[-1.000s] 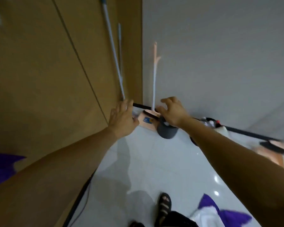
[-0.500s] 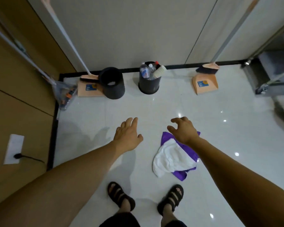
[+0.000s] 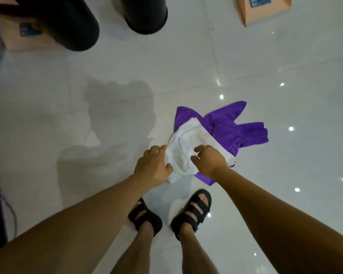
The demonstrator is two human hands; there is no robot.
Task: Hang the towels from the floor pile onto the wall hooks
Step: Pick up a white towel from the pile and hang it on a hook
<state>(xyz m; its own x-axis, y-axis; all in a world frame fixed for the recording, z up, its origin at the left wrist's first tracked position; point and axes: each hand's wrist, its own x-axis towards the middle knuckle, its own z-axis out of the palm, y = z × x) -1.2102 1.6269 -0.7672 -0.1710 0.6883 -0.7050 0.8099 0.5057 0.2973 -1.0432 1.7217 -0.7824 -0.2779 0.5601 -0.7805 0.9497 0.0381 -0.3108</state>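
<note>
Top left, black bin, second black bin beside it, both on tiled floor. Left hand at left edge of white towel, fingers bent, thumb on cloth; grip or mere touch, I cannot tell. White towel crumpled atop purple towel, just ahead of sandals; pile's long axis runs near-left to far-right. Right hand on white towel's near side, fingers curled down; hold unclear to me. Purple corners point far-right. Peach dustpan top right.
</note>
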